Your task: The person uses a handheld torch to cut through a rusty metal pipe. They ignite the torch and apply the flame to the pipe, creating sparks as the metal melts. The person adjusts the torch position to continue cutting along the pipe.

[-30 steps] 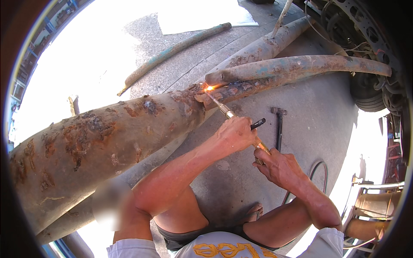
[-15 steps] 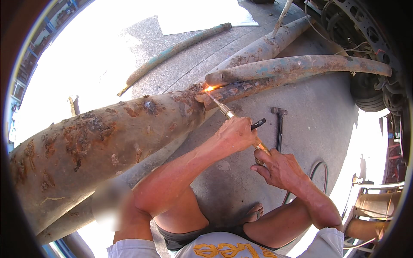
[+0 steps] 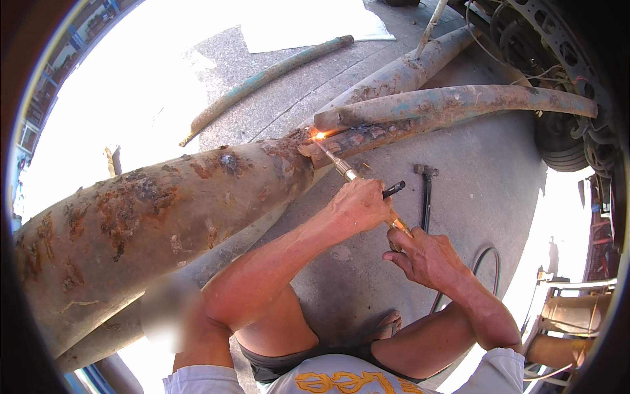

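Observation:
A brass-coloured gas torch point(image 3: 345, 170) slants up and to the left, its tip at a bright orange flame point(image 3: 320, 136). My left hand point(image 3: 361, 207) is closed round the torch's middle, and a short black rod point(image 3: 394, 190) sticks out beside the fist. Lower right, my right hand point(image 3: 430, 258) grips the torch's rear end with thumb and fingers; part of that end is hidden. The flame touches the place where a thick rusty pipe point(image 3: 177, 197) meets a narrower rusty pipe point(image 3: 374, 136). Just above that joint lies the end of a curved pipe point(image 3: 459, 100).
A hammer point(image 3: 426, 194) with a dark handle lies on the concrete floor, right of my hands. Near my right forearm a hose point(image 3: 497, 262) loops. Beyond the joint lies a loose bent pipe point(image 3: 262, 79). Vehicle parts with a tyre point(image 3: 561, 148) stand at the far right.
Both hands and the torch hold their place. A tiny spark now shows below the joint, near the torch's nozzle.

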A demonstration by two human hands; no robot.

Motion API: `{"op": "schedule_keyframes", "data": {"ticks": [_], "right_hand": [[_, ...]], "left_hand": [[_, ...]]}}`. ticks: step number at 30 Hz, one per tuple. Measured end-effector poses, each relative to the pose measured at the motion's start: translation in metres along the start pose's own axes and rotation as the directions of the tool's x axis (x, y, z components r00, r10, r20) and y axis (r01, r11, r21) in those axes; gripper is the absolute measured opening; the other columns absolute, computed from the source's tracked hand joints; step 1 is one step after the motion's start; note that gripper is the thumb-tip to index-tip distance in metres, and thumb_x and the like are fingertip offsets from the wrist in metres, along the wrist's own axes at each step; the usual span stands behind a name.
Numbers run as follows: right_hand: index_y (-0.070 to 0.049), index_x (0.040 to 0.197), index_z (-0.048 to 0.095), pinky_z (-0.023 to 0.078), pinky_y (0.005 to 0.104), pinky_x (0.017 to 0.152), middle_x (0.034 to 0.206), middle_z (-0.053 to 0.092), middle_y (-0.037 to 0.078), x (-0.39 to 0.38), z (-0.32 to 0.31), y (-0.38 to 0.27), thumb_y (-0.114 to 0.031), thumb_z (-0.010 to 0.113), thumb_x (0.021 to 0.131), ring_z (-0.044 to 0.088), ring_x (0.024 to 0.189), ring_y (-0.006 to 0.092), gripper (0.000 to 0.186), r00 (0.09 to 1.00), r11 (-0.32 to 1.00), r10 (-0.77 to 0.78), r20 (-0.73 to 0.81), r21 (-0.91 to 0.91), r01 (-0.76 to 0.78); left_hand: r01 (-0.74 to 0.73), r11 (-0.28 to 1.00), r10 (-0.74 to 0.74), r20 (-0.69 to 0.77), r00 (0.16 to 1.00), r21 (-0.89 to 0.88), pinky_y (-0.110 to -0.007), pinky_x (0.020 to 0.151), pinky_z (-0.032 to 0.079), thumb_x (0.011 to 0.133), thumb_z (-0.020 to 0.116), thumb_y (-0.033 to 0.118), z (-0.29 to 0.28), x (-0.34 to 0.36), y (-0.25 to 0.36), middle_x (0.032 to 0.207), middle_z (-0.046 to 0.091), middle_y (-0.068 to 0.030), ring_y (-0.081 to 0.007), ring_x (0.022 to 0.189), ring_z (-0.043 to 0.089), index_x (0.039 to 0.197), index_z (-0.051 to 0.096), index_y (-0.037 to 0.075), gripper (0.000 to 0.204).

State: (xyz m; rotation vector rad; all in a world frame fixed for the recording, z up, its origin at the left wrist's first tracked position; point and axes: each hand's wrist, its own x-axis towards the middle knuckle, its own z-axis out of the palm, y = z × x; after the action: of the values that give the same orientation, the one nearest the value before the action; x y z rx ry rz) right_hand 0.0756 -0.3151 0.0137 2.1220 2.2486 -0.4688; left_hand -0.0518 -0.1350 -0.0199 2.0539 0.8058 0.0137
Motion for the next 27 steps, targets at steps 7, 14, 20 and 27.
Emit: {"op": "schedule_keyframes", "data": {"ticks": [7,14,20,27], "right_hand": [[-0.017,0.118,0.049,0.054,0.0446,0.052,0.079,0.06,0.015,0.0006,-0.0013,-0.0007,-0.045,0.066,0.104,0.069,0.06,0.0334,0.035,1.0,1.0,-0.002,0.005,-0.001,0.002],[-0.018,0.118,0.05,0.056,0.0462,0.055,0.08,0.061,0.016,0.0017,-0.0023,-0.0015,-0.048,0.061,0.105,0.07,0.064,0.0355,0.034,1.0,1.0,0.007,0.027,0.012,-0.007],[-0.019,0.118,0.051,0.056,0.0468,0.056,0.081,0.063,0.017,0.0016,-0.0036,-0.0032,-0.049,0.06,0.105,0.07,0.067,0.0365,0.035,0.999,1.0,0.019,0.04,0.012,-0.02],[-0.018,0.117,0.051,0.056,0.0466,0.056,0.08,0.063,0.016,0.001,-0.0053,-0.0051,-0.05,0.059,0.105,0.071,0.068,0.0358,0.035,0.999,1.0,0.025,0.043,0.005,-0.025]], "left_hand": [[0.009,1.0,-0.009,0.004,1.0,0.006,-0.053,0.081,0.06,0.097,0.063,0.026,-0.0004,-0.0004,0.0003,0.086,0.074,-0.0283,-0.0469,0.086,0.075,0.098,0.074,-0.006,0.034],[0.009,1.0,-0.009,-0.009,1.0,-0.003,-0.053,0.082,0.06,0.097,0.063,0.026,0.0,-0.0004,0.0002,0.086,0.074,-0.0293,-0.0478,0.087,0.075,0.099,0.075,-0.005,0.033],[0.014,1.0,-0.014,0.004,1.0,0.01,-0.054,0.084,0.058,0.099,0.063,0.029,0.0003,-0.0005,-0.0003,0.09,0.074,-0.0293,-0.0482,0.091,0.074,0.101,0.074,-0.004,0.035],[0.011,1.0,-0.011,0.005,1.0,0.016,-0.053,0.083,0.059,0.097,0.064,0.027,0.0,-0.0011,0.0018,0.087,0.075,-0.0288,-0.0468,0.088,0.075,0.098,0.074,-0.006,0.034]]}}
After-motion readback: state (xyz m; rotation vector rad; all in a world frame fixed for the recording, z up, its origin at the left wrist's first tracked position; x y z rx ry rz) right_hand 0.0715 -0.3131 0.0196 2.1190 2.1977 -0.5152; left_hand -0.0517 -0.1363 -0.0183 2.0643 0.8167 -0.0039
